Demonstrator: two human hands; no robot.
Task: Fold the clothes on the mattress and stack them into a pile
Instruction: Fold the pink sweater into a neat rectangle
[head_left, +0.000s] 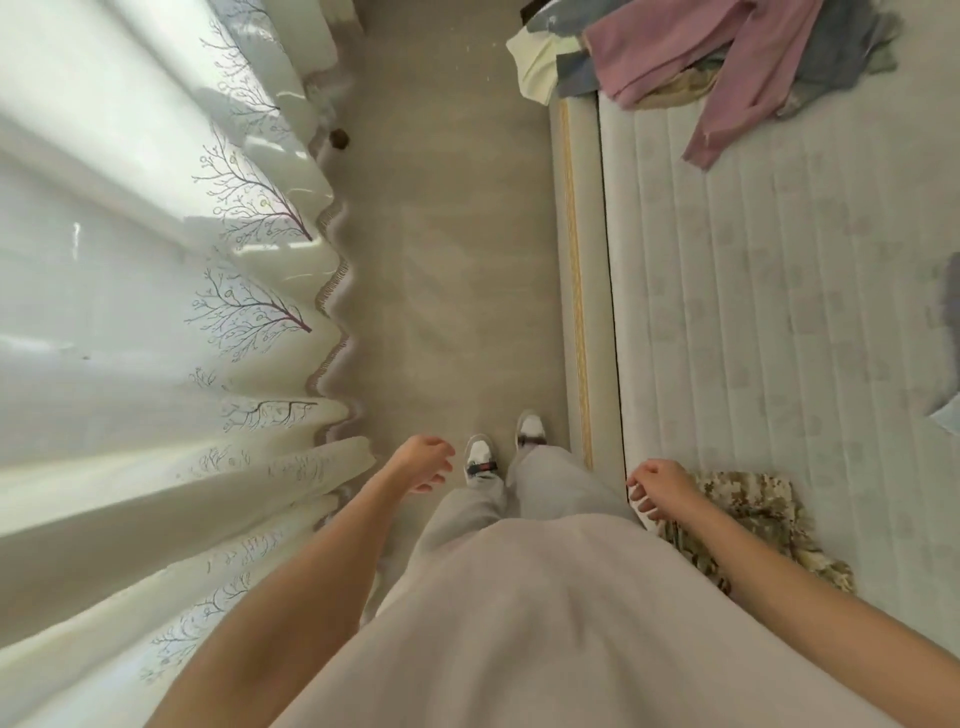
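On the far left hangs a sheer curtain (156, 291) stitched with bare branches, its scalloped hem brushing the floor (441, 260). The person stands on that strip of floor between curtain and bed, feet pointing along the bed's side. The left hand (423, 462) hangs over the floor, fingers loosely curled and holding nothing. The right hand (657, 488) hovers at the mattress (753, 322) edge, likewise relaxed and empty; whether its fingertips brush anything I cannot tell.

Just beside that right hand, partly under the forearm, a camouflage garment (753, 519) lies on the near corner of the mattress. It looks roughly folded and may be the start of the pile, though I can't be sure.

The loose clothes (727, 57) sit well apart from both hands, heaped at the far end of the mattress, ahead of the person and to the right. A pink top (748, 73) lies uppermost, one sleeve trailing back down the mattress towards the person, so its long axis runs roughly along the bed. Blue-grey and cream pieces lie beneath it. A bit of grey cloth (948, 332) shows at the right border.

The right hand is nearer the bed, so I'd judge the coming move is a walk forward and a reach with that hand.
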